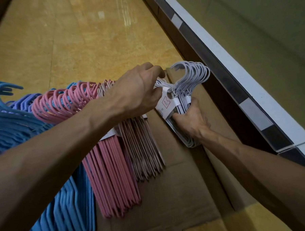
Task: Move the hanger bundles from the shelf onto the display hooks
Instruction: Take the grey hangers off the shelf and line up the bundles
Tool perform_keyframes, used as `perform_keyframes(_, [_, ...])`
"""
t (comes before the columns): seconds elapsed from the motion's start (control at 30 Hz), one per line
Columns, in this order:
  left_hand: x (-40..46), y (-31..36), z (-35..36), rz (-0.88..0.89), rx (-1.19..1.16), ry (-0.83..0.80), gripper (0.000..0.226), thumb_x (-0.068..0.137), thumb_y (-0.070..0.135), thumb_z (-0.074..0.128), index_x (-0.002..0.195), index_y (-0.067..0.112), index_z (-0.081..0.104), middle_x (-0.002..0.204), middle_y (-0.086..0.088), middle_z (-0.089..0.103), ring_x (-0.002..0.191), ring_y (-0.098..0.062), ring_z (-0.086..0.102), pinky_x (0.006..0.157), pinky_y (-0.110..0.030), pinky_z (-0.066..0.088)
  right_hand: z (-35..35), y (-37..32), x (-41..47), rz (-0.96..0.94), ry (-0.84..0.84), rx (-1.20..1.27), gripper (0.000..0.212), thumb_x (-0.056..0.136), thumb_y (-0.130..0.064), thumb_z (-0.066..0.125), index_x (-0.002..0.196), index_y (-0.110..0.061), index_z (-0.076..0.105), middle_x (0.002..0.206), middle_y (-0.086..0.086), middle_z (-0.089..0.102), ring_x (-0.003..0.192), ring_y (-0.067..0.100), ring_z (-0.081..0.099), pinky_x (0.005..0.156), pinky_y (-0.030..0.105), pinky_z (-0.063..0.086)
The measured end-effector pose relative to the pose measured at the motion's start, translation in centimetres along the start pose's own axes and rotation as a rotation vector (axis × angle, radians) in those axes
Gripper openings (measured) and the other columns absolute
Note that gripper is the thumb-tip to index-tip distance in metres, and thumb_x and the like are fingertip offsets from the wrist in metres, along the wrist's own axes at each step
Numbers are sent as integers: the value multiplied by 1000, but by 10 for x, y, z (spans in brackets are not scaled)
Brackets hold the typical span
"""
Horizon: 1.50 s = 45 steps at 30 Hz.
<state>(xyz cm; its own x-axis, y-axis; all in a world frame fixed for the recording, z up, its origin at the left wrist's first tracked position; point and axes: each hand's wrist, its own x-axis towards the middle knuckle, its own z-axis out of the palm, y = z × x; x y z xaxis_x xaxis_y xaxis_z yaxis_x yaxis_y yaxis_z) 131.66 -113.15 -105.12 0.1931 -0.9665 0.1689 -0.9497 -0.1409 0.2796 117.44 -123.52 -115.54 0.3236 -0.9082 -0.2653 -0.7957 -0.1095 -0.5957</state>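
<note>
Yellow marbled floor (85,34) fills the upper left. A shelf edge (226,69) with a white and dark strip runs diagonally down the right side, olive shelf surface (266,50) beyond it. Brown cardboard (176,190) lies flat under the hangers, running from centre to lower right.

Hanger bundles hang in a row, left to right: blue hangers (69,204), lilac hangers (23,101) partly hidden behind them, pink hangers (109,175), then a paler dusty-pink bundle (142,150). Their hooks line up toward the left hand; the rod or display hook carrying them is covered by the forearm, so can't tell what it looks like.

White hanger bundle (191,76) is at the right end of the row, just beside the dusty-pink bundle and close to the shelf edge, hooks curling up and over. A white paper band (168,103) with a red outline print wraps its neck.

Left hand (137,91): fingers curled down at the neck of the white bundle, pinching near the hook bases by the band. Fingertips partly hidden.

Right hand (192,119): wrapped around the white bundle's body below the band, thumb across the front, fingers behind. The bundle's lower bars stick out past the wrist.
</note>
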Motion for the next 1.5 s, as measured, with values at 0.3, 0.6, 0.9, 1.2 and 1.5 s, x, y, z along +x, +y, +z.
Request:
perform_keyframes(0.3, [4,17,-4,-49,-240,119,37,100,26,53,135,17,55,134,-2,57,122,-13,52,87,-11,33,-26,2,-14,-38,24,199,73,61,-64,67,125,-33,49,109,-4,64,101,25,62,91,50,53])
perform_keyframes(0.6, [5,11,-40,-462,-766,431,42,96,24,60,136,23,47,131,5,54,110,-7,56,88,-26,50,-74,-32,-29,-247,-43,521,61,73,-27,69,131,-28,50,102,-2,69,88,22,72,81,47,61])
perform_keyframes(0.9, [-4,12,-77,-718,-1370,519,53,93,25,66,139,12,44,111,-5,58,108,-26,62,80,-39,53,-88,-77,-71,-453,-208,661,53,78,-11,62,128,-26,56,100,5,71,83,24,75,74,44,62])
perform_keyframes(1.2, [-50,19,-146,-698,-1787,709,15,89,9,58,81,13,47,75,-2,44,40,-10,53,57,-26,49,-94,-127,-125,-564,-432,788,41,87,4,52,125,-12,56,81,-3,68,85,35,72,71,40,59])
perform_keyframes(1.5, [-94,10,-202,-669,-1746,912,21,93,6,53,75,13,45,72,0,40,50,-12,41,56,-29,40,-112,-187,-167,-710,-352,514,36,87,0,57,115,-22,58,88,2,62,78,20,62,72,42,56])
